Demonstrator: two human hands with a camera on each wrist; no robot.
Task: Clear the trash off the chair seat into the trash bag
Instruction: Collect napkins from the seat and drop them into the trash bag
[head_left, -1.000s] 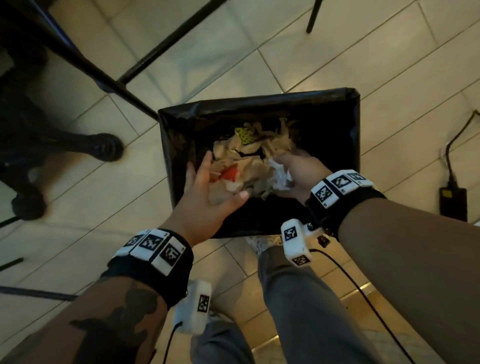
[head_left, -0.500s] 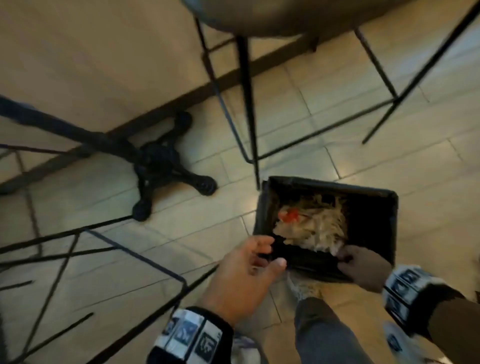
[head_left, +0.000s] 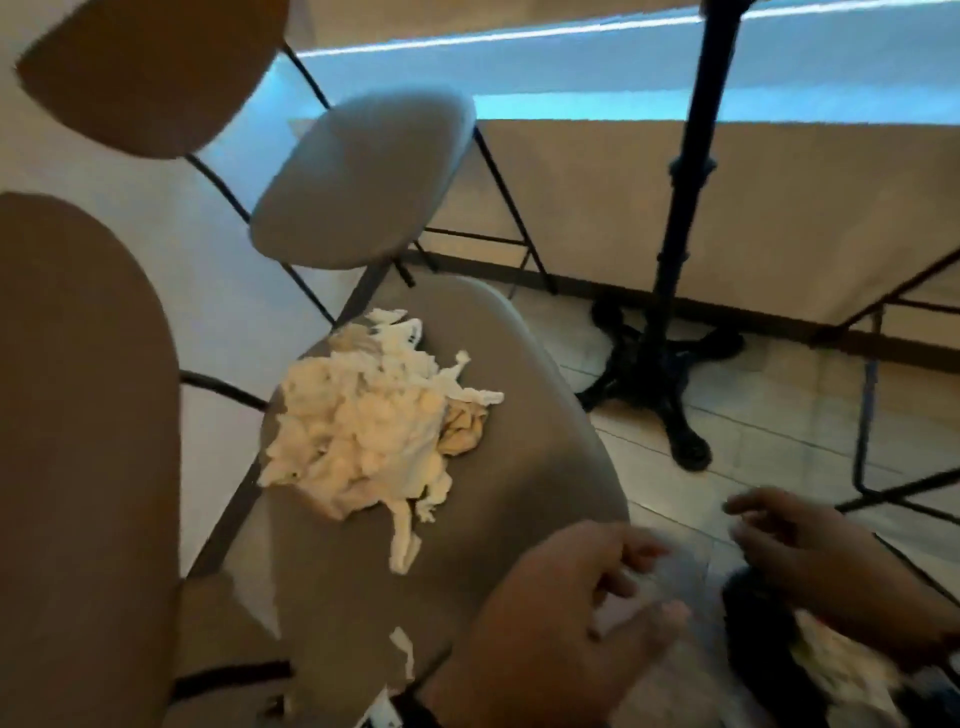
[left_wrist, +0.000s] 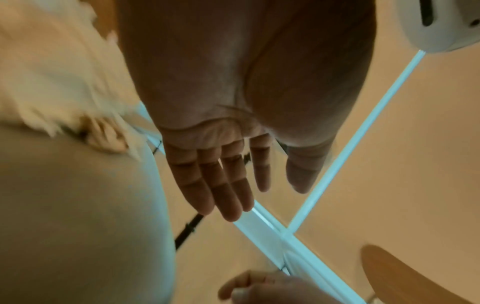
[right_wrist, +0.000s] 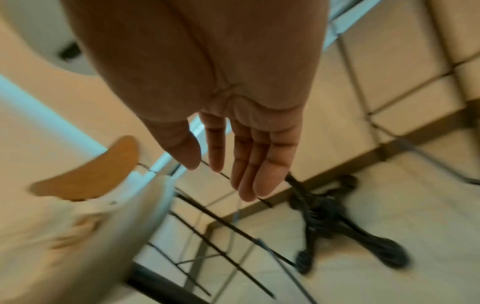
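A heap of crumpled white and cream paper trash (head_left: 358, 421) lies on the grey chair seat (head_left: 467, 519), with a brown wad (head_left: 462, 431) at its right edge and a small white scrap (head_left: 402, 647) near the seat's front. My left hand (head_left: 623, 587) hovers over the seat's front right corner, fingers relaxed and empty. My right hand (head_left: 779, 540) hangs beside the seat above the black trash bag (head_left: 753, 623), also empty. In the wrist views the left hand (left_wrist: 265, 195) and the right hand (right_wrist: 221, 176) show straight fingers holding nothing. The trash heap (left_wrist: 52, 78) is blurred.
A second grey-seated chair (head_left: 363, 176) stands behind, with wooden backrests (head_left: 83, 415) at the left. A black cast table base (head_left: 670, 374) stands on the tiled floor to the right, among thin black chair legs (head_left: 862, 415). The wall runs behind.
My view swung up from the trash bag on the floor to the chair seat. Both hands left the bag; the right hand let go of the white paper it gripped.
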